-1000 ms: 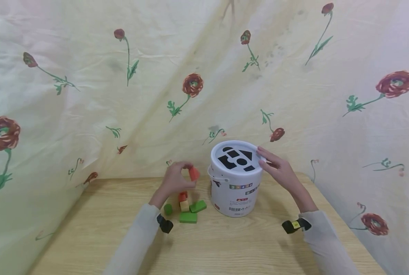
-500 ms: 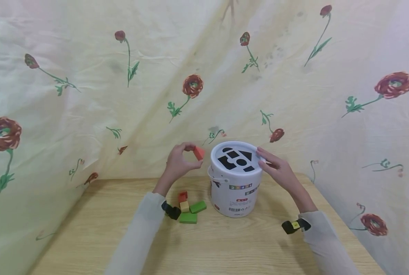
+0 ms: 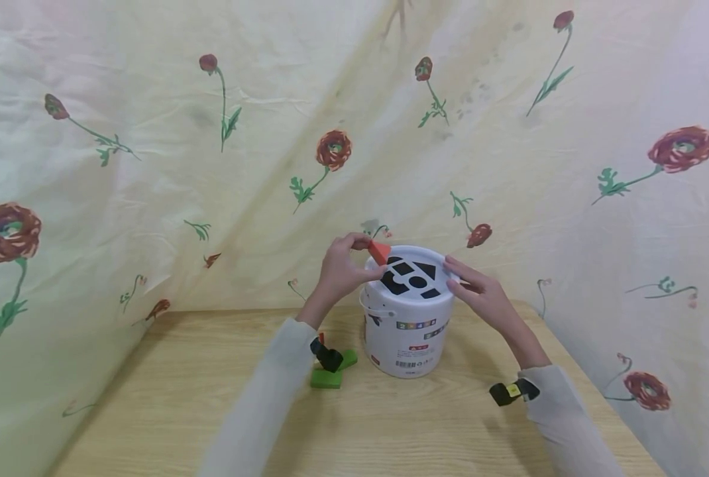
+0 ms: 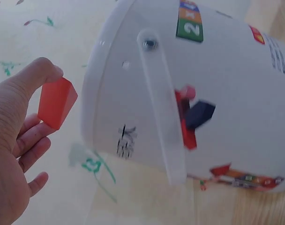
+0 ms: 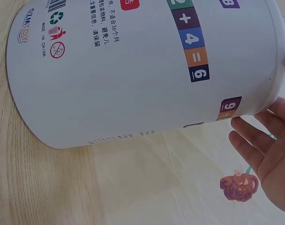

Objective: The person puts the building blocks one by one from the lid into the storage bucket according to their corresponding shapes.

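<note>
My left hand [image 3: 341, 268] pinches a red triangular block [image 3: 380, 252] between thumb and fingertips, over the left rim of a white bucket [image 3: 405, 344]. In the left wrist view the block [image 4: 53, 104] is just off the rim, beside the lid. Black shape cutouts, among them a triangle, a circle and a square, mark the bucket's white lid [image 3: 413, 302]. My right hand [image 3: 487, 299] touches the right side of the rim with extended fingers. In the right wrist view, those fingers [image 5: 252, 136] lie spread along the bucket's upper edge.
Two green blocks, one lying in front [image 3: 326, 379] and one angled behind, are on the wooden table [image 3: 414, 424] left of the bucket. A bit of red shows behind the left wrist camera. A floral cloth [image 3: 259, 165] hangs behind. The bucket's handle [image 4: 162, 112] hangs down.
My left hand has lifted the red triangular block from above the other blocks and carried it up and right to the lid's rim. The right hand has stayed on the rim.
</note>
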Demonstrator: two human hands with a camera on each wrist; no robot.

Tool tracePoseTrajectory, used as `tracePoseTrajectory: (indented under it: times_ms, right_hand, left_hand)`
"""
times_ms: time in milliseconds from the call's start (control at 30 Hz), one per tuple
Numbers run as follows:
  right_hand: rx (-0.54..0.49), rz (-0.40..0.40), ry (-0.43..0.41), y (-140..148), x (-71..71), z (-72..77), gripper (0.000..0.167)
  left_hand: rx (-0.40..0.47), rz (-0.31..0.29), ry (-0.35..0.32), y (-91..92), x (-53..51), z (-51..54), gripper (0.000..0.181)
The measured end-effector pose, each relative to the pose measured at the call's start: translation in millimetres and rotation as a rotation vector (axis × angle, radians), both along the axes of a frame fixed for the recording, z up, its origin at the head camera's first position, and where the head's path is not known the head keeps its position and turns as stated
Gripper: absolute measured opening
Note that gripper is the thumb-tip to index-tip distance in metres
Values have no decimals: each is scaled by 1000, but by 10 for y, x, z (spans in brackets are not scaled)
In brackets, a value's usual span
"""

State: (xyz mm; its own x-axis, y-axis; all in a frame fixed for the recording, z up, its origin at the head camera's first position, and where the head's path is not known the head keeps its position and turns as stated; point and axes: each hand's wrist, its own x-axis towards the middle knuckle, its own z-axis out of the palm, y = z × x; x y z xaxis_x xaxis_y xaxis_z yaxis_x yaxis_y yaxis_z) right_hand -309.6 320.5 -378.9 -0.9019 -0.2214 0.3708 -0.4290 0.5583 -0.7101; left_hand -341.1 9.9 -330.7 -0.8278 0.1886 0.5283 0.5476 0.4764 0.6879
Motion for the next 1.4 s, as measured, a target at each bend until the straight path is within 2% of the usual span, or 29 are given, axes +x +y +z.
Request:
tracePoseTrajectory:
  times_ms: [200, 433, 700, 1100, 1400]
  right_hand:
    - [38, 5, -6, 24, -8, 43, 54]
    - [104, 23, -50, 53, 2, 168, 59]
    - [159, 31, -53, 59, 15, 238, 60]
    - [150, 24, -56, 55, 8, 211, 58]
    - [140, 39, -36, 53, -12, 189, 57]
  left_hand:
    - [17, -24, -33, 200, 2, 23, 56]
    - [70, -47, -62, 378, 11, 18, 58]
    - [19, -25, -71, 517, 8, 8, 56]
    - [-56, 59, -148, 782, 12, 44, 59]
    - [-172, 107, -116, 881, 7, 72, 54]
